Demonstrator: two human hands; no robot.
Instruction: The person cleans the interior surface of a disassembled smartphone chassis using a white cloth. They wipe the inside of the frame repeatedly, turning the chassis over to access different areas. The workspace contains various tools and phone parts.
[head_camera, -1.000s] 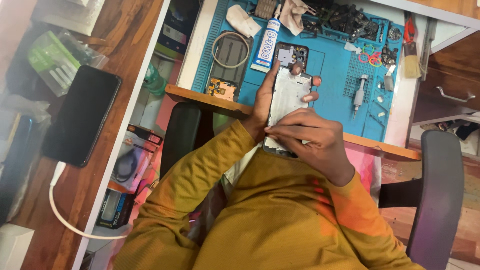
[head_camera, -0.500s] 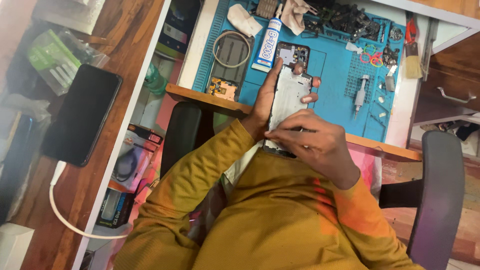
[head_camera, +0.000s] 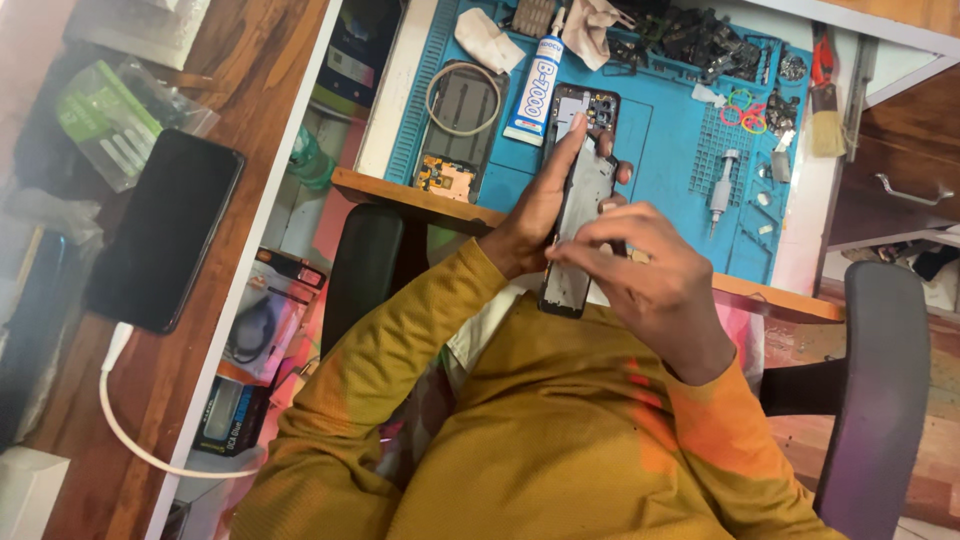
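I hold an opened smartphone body (head_camera: 580, 195) upright over the front edge of a blue repair mat (head_camera: 670, 150). My left hand (head_camera: 530, 225) wraps it from the left, fingers stretched along its back and fingertips curling round its right side. My right hand (head_camera: 650, 275) comes from the lower right. Its thumb and fingertips pinch the phone's right edge near the lower half. Both arms wear mustard-yellow sleeves. The phone's bottom end (head_camera: 562, 300) shows below my hands.
On the mat lie a white glue tube (head_camera: 535, 85), a second opened phone with a ring on it (head_camera: 460, 105), a small circuit board (head_camera: 443, 178), a screwdriver (head_camera: 720, 190) and a brush (head_camera: 826, 110). A black phone (head_camera: 165, 230) with a white cable lies on the wooden surface at left.
The phone body has turned in my hands, so its pale inner face shows narrower now. My right fingers have shifted along its edge. The left hand keeps its hold.
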